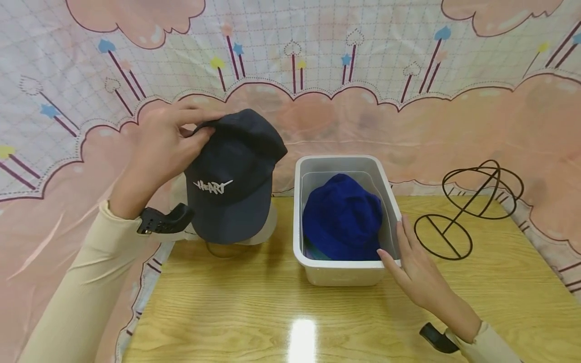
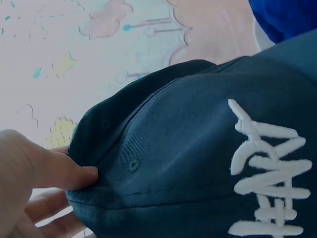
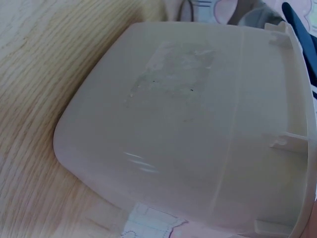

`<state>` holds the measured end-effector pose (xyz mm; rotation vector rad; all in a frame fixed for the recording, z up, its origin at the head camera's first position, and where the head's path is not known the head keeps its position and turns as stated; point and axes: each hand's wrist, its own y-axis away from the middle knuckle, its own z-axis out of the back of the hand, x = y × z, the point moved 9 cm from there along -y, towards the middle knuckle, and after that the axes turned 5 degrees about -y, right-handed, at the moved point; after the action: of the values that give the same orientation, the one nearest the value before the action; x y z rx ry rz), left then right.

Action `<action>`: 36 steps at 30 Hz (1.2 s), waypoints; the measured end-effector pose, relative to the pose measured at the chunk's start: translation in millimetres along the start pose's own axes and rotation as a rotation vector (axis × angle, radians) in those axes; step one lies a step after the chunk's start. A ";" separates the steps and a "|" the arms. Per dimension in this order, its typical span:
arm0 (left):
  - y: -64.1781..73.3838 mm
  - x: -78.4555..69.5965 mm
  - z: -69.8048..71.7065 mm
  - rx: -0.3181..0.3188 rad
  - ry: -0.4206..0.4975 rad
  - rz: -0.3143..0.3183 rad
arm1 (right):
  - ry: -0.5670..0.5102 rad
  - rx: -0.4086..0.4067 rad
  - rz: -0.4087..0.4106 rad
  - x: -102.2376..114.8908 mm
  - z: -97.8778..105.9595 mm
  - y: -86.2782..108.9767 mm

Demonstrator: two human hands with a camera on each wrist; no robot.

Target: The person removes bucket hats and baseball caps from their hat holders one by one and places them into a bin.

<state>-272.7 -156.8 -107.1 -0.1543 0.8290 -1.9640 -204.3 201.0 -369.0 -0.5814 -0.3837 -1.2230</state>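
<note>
- The left hand's fingers and thumb were curled round the back edge of the dark cap, pinching the fabric; the left wrist view showed the thumb pressed on the crown beside an eyelet.
- The left hand sat at about 10 o'clock of the cap and held it upright, peak hanging down, white lettering facing the camera.
- The cap sat at 9 o'clock of the white tub, over a pale stand whose edge showed beneath it.
- The right hand's fingers lay straight and slightly spread, resting on the tub's rim at its 4 o'clock corner, gripping nothing.
- The right hand lay flat against the tub's right wall; the right wrist view showed only that outer wall close up.
- Inside the tub lay a blue hat, filling most of it.
- At 3 o'clock of the tub stood a black wire stand, near but apart.
- All stood on a wooden table, with a pink patterned cloth hung at 12 o'clock.
</note>
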 end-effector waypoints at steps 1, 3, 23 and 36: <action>-2.0 -2.9 -0.7 0.009 -0.001 0.006 | -0.002 -0.001 0.001 -0.2 0.3 -0.1; -5.7 -8.5 -2.6 0.029 -0.008 0.014 | -0.005 -0.002 0.002 -0.2 0.8 -0.4; -50.3 -72.0 -37.7 0.097 0.163 -0.013 | -0.017 0.007 -0.017 -1.1 1.9 -0.7; -64.7 -94.2 -73.4 0.142 0.248 -0.007 | -0.031 -0.006 -0.008 0.2 2.0 0.8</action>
<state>-301.8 -24.2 -102.4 0.1736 0.8424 -2.0669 -203.4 202.2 -367.4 -0.6048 -0.4085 -1.2243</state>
